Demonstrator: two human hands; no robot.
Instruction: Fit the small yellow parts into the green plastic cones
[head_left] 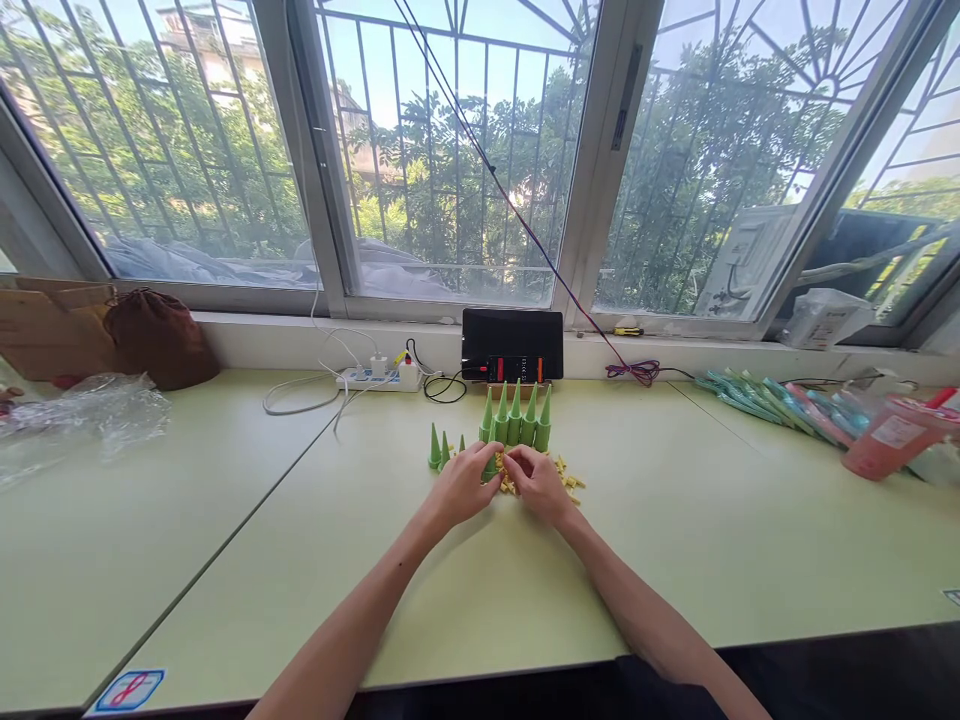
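My left hand [466, 486] is curled around a small green cone-shaped piece [491, 464], partly hidden by the fingers. My right hand [538, 484] is closed in a pinch close beside it; whatever its fingertips hold is too small to make out. Small yellow pieces [571, 482] lie scattered on the table under and around my hands. Just beyond, a row of several tall green cones [514, 418] stands upright with the points up. A few separate smaller green cones [434, 448] stand to the left of my left hand.
Behind the cones a black screen [551, 335] leans near the sill. A white power strip [379, 378] with cables lies left of it. Far right are a lidded cup of red drink [896, 435] and plastic-wrapped strips [776, 405]. A brown drawstring bag [161, 340] and clear plastic [112, 415] lie left.
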